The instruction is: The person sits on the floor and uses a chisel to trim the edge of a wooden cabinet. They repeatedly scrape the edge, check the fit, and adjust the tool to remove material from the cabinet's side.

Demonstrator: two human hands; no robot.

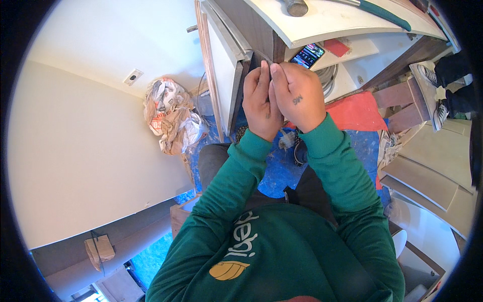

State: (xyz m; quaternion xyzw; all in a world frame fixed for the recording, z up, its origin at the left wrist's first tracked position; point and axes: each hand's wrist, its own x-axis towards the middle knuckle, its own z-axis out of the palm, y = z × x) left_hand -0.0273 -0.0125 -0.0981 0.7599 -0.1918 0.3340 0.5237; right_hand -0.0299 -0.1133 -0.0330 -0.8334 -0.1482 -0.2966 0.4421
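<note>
My left hand (262, 103) and my right hand (302, 98) are raised together in front of me, thumbs side by side and pointing away. Both are closed and pressed against each other; whatever lies between them, if anything, is hidden. Just beyond the right hand, a phone (308, 55) with a lit screen lies on the shelf of a white cabinet (370, 63). Beside the phone is a red piece of sheet (336, 48). A grey coil of cable or hose (328, 79) rests close to my right knuckles.
A hammer head (297, 7) and a green-handled tool (385, 16) lie on the white top. Panels (221, 65) lean left of the cabinet, near crumpled plastic bags (173, 118). Red sheet (354, 111) covers part of the blue floor (274, 173). Another person's sneakers (440, 115) are at right.
</note>
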